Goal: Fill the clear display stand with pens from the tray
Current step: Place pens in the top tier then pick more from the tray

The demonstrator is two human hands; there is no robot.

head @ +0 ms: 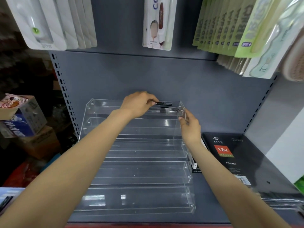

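Note:
A clear tiered display stand (136,171) sits on the grey shelf, with several stepped troughs. My left hand (139,104) pinches a black pen (163,104) and holds it level over the top trough, near its right end. Another black pen (171,110) lies in that top trough. My right hand (189,125) grips the stand's upper right side wall, thumb on its front edge. The lower troughs hold no pens. A clear tray (278,199) with dark pens shows blurred at the lower right edge.
A black diary box (230,155) lies on the shelf right of the stand. Packaged goods (158,23) hang above on the back panel. Cardboard boxes (24,119) are stacked left of the shelf upright. A red shelf edge (148,225) runs along the front.

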